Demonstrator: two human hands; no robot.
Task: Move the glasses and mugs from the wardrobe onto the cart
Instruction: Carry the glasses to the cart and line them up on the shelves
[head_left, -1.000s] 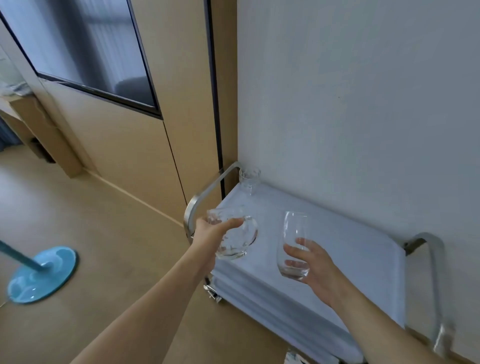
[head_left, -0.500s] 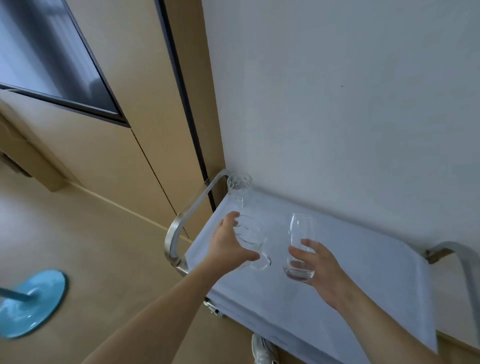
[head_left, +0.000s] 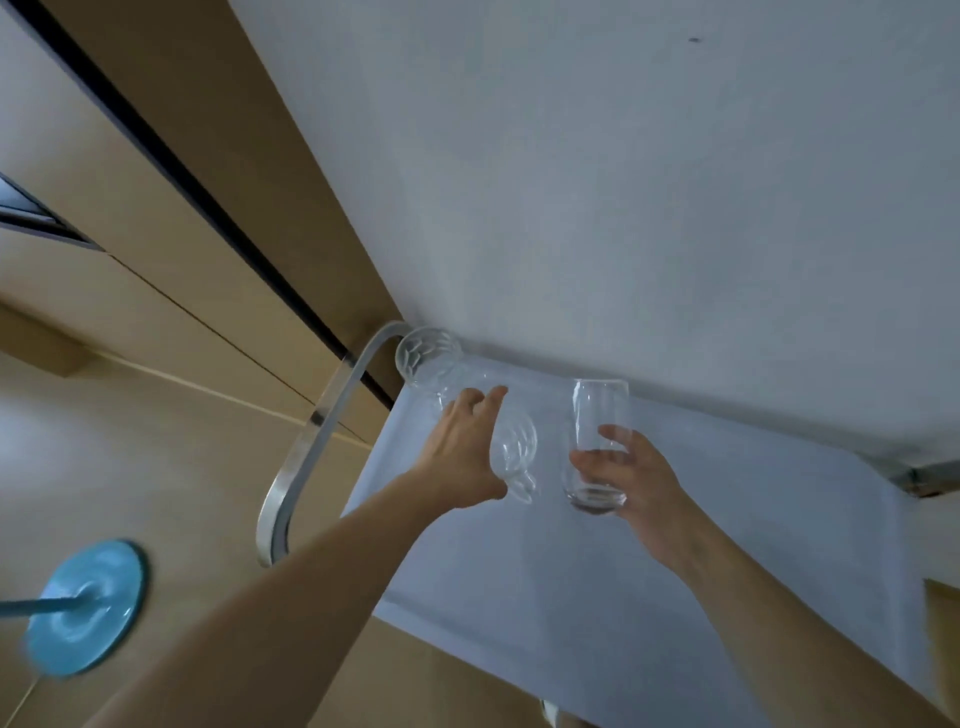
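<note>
left hand (head_left: 462, 457): grips patterned mug (head_left: 511, 449), over cart (head_left: 701, 571)
right hand (head_left: 631, 475): grips smooth glass (head_left: 595, 441), upright
far left: cut glass (head_left: 428, 358)

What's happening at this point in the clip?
A person is loading glassware onto a cart. The left hand holds a patterned glass mug low over the cart top; the right hand grips a plain tumbler. Another patterned glass already stands at the far corner.

The glasses (head_left: 596, 441) are clear glossy glass, the cart (head_left: 727, 545) top is matt white, its handle (head_left: 306, 447) brushed metal.
</note>
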